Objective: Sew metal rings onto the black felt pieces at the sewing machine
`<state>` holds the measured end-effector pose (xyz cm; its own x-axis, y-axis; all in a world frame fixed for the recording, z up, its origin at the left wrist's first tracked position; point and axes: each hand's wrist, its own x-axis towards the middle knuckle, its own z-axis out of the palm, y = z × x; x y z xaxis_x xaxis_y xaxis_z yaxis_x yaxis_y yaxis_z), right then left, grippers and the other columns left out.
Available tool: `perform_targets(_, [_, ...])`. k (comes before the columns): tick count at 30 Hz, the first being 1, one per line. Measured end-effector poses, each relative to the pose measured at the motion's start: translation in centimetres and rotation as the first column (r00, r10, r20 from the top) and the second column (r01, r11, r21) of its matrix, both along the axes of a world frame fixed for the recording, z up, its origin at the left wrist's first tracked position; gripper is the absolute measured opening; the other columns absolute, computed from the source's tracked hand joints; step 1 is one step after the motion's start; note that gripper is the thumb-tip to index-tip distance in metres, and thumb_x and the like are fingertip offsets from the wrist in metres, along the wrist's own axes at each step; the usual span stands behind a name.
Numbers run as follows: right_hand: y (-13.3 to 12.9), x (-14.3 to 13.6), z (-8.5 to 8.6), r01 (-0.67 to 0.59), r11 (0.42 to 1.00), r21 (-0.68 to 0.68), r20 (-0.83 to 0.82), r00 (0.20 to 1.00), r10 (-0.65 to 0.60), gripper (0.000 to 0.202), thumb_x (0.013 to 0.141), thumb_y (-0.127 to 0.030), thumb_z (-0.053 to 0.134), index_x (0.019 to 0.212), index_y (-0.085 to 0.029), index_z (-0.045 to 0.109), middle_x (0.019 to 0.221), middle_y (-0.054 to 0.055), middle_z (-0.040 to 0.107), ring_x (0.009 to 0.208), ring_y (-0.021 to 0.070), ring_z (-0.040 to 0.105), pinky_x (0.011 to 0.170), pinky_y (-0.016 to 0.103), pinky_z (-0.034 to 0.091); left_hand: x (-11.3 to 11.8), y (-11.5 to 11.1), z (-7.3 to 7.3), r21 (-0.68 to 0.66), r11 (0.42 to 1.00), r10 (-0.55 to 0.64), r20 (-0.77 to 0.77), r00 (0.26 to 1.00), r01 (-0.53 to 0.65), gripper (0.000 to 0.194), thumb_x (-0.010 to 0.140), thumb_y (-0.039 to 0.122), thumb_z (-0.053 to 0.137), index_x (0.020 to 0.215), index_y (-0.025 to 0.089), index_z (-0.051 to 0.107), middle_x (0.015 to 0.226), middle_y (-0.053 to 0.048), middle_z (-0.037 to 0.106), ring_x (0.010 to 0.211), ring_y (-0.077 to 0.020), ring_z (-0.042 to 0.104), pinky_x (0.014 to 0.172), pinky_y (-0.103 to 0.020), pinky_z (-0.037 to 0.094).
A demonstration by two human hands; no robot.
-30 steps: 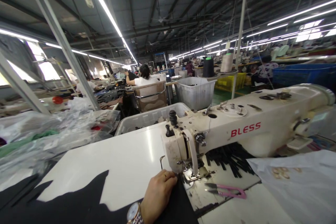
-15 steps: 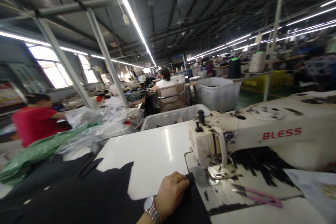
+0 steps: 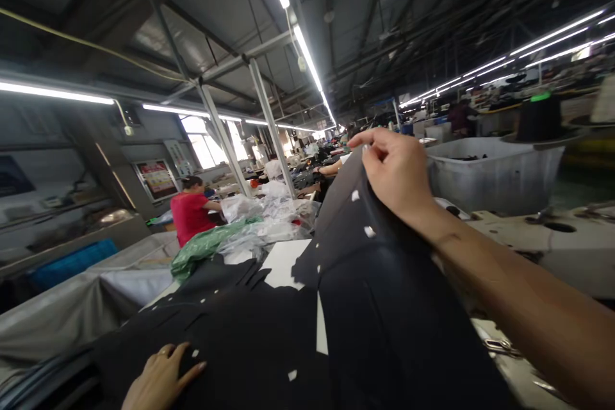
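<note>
My right hand (image 3: 396, 170), raised at centre right, pinches the top edge of a black fabric piece (image 3: 384, 295). From there the piece hangs down in a curve, with small white stickers on it. Low on the left, my left hand (image 3: 158, 378) lies on more black fabric (image 3: 250, 327), its thumb apart from its fingers and a ring on one finger. Small white stickers dot that fabric too. Behind my right forearm, the pale sewing machine (image 3: 528, 240) shows only in part.
Clear plastic bags (image 3: 283, 211) and a green plastic sheet (image 3: 206, 246) lie past the fabric. A white bin (image 3: 500, 173) and a black thread cone (image 3: 541, 116) stand at the right. A person in a red shirt (image 3: 192, 214) sits at the left. A grey cloth-lined bin (image 3: 62, 314) stands nearby.
The view has swung left. My right hand has come into view, holding up the black fabric piece. My left hand has moved from beside the sewing machine to the fabric at left.
</note>
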<state>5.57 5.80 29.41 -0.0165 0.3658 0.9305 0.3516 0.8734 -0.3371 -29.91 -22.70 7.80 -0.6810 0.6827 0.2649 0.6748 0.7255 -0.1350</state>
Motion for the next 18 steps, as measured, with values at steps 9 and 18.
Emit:
perform_targets(9, [5.4, -6.0, -7.5, 0.486, 0.823, -0.295, 0.457, 0.828, -0.325, 0.035, 0.084, -0.003, 0.023, 0.097, 0.002, 0.055, 0.108, 0.027, 0.048, 0.106, 0.0348, 0.037, 0.081, 0.049, 0.027, 2.8, 3.0, -0.5, -0.159, 0.982, -0.074, 0.148, 0.986, 0.098, 0.066, 0.075, 0.052, 0.035, 0.13, 0.015, 0.033, 0.13, -0.012, 0.04, 0.119, -0.0275, 0.035, 0.096, -0.049, 0.023])
perform_targets(18, [-5.7, -4.9, -23.0, 0.257, 0.84, -0.478, 0.781, 0.562, 0.273, 0.016, 0.077, -0.022, 0.055, 0.084, -0.01, 0.065, 0.077, 0.011, 0.066, 0.071, 0.0235, 0.062, 0.06, 0.03, 0.046, 6.1, 6.0, -1.2, -0.227, 0.972, -0.066, -0.015, 0.998, 0.06, 0.045, 0.083, 0.035, 0.035, 0.126, 0.022, 0.04, 0.129, -0.014, 0.04, 0.118, -0.0305, 0.033, 0.089, -0.051, 0.029])
